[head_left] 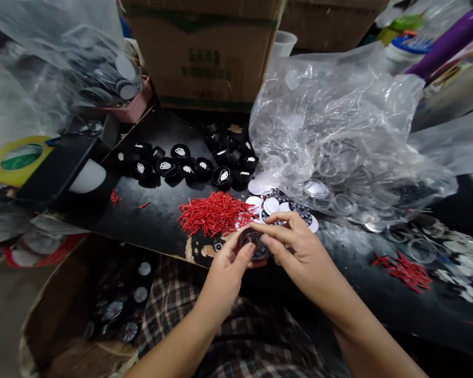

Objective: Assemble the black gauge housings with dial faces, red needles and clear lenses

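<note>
1. Nearest, a checked cloth (240, 325) covers the person's lap. To its left, an open brown box (55, 315) holds loose round pieces
2. Just past the lap, over the near edge of the desk (157, 220), the left hand (224, 273) and right hand (303, 254) meet around a small black dial (255, 242). The left hand is curled, with thumb and forefinger pinching the dial's left rim. The right hand is half closed, its thumb and fingertips pressed on the right rim
3. The dial is round, so it has no long axis. Its printed face is turned up toward the camera, and the fingers of both hands cover its edges
4. Just beyond the hands lies a heap of red sticks (213, 212). To its right, close behind the right hand's fingers, are white and dark printed discs (274, 205)
5. A smaller red heap (404, 269) lies well apart to the right
6. Farther back sits a cluster of black caps (189, 168), many with a white mark on top
7. A clear plastic bag (339, 121) of clear rings bulges over the right of the desk, its lower edge lying over some discs
8. Farthest back, a cardboard carton (205, 52) stands behind the caps, and a roll of yellow tape (18, 157) sits at the far left
</note>
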`<state>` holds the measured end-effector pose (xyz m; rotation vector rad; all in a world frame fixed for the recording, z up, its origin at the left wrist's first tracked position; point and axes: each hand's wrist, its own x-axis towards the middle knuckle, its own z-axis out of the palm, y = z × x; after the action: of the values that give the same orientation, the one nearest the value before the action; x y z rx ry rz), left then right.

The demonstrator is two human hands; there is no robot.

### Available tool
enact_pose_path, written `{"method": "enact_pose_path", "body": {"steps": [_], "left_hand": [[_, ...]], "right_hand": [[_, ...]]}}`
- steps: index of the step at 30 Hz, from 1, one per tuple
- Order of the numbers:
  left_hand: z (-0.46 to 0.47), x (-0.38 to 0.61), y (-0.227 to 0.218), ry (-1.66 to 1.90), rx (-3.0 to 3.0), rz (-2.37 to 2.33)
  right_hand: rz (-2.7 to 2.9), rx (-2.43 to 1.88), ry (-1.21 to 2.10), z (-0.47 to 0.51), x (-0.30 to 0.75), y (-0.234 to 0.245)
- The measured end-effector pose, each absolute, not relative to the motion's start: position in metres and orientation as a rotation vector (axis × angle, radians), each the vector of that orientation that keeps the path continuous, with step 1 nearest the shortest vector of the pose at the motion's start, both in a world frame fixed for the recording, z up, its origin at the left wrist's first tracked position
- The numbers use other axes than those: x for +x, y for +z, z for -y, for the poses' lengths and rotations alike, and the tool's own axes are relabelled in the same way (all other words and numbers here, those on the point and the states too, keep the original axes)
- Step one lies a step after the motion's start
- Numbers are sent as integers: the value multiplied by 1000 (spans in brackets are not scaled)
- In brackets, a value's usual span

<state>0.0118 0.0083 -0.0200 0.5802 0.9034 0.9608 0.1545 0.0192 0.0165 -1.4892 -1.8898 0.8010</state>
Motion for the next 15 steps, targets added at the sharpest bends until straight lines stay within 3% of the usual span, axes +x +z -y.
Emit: {"method": "enact_pose_path", "body": {"steps": [10,15], "left_hand": [[0,7,-12,936,961,-975],[16,-32,-14,856,938,-1105]], "right_hand": [[1968,-1567,477,-28,131,13],[1991,-1403,797,-26,128,15]]}}
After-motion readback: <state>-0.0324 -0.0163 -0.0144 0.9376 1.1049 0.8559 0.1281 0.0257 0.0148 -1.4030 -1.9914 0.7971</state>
